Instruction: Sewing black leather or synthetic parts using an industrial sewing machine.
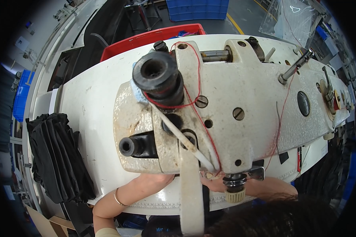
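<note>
The off-white head of an industrial sewing machine point(261, 98) fills the middle of the view and covers most of both hands. My left hand point(161, 179) reaches under its left end, and only the wrist side shows; a bracelet point(118, 197) circles that forearm. Beneath the machine's front edge, my right hand point(214, 184) shows only in part beside the tension knob point(235, 193). The fingers of both hands are hidden, so what they touch cannot be seen. Red thread point(200, 79) loops around a black cylindrical post point(156, 73) and runs down the head.
A pile of folded black fabric point(59, 158) lies at the left of the white table point(95, 98). Behind stand a red bin point(146, 38) and a blue crate point(197, 10). A pale upright bar point(192, 201) crosses the front. Clear plastic point(292, 19) hangs at the far right.
</note>
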`<move>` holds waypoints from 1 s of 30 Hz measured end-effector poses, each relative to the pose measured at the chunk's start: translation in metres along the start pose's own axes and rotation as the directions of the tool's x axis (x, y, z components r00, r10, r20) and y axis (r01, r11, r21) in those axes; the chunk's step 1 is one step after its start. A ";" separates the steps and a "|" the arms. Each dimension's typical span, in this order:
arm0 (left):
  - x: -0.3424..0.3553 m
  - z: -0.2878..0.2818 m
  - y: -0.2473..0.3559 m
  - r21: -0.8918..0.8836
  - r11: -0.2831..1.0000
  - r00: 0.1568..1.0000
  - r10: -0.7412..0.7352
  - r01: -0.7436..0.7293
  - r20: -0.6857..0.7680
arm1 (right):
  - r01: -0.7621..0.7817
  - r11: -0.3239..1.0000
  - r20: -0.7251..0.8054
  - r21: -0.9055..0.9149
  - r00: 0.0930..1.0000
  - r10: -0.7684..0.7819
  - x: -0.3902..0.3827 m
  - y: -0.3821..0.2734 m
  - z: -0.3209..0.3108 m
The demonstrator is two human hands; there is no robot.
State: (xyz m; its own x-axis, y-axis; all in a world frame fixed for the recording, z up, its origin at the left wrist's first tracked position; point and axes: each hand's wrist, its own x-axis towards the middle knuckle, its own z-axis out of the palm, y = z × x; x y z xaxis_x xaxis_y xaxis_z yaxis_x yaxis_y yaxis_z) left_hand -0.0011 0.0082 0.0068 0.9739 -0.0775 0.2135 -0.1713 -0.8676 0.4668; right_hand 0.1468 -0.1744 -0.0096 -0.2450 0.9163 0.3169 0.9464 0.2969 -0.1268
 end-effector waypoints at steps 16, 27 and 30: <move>0.005 0.001 0.000 0.075 0.996 0.994 0.056 -0.050 -0.089 | -0.235 0.947 -0.114 0.220 0.958 0.264 0.008 -0.001 -0.014; 0.025 -0.008 -0.020 0.063 0.997 0.980 -0.026 0.039 -0.199 | -0.459 0.866 0.049 0.199 0.887 0.459 0.009 0.015 0.024; 0.025 -0.011 -0.017 0.071 0.997 0.975 -0.015 0.031 -0.221 | -0.393 0.909 -0.229 -0.136 0.906 0.357 0.014 0.018 0.021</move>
State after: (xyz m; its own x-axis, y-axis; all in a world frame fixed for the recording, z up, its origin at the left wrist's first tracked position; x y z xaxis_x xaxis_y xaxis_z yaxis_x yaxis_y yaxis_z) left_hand 0.0250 0.0263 0.0134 0.9191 0.0458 0.3914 -0.1300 -0.9024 0.4108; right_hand 0.1554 -0.1503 -0.0274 0.1645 0.8744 0.4564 0.9855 -0.1267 -0.1125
